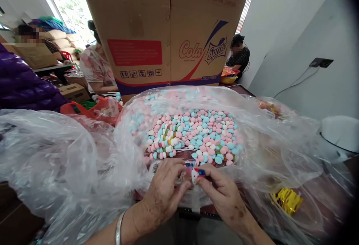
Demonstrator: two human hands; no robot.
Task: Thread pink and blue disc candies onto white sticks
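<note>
Both hands meet in front of the candy pile, pinching one small wrapper [194, 175] with red, white and blue print. My left hand [164, 189] has its fingers bent around the wrapper's left side. On the right side, my right hand [220, 192] grips it between thumb and forefinger. Just beyond lie many pink, blue and white candies [206, 133] inside clear plastic sheeting [95, 155]. Several candy skewers [165, 146] with white sticks rest on the pile's left part. Whatever is inside the wrapper is too small to make out.
A large cardboard carton [140, 21] stands behind the pile. Gold packets [288, 201] lie in a clear container at the right. A red bag [106, 108] sits at the left. People [97, 65] sit beyond the carton on both sides.
</note>
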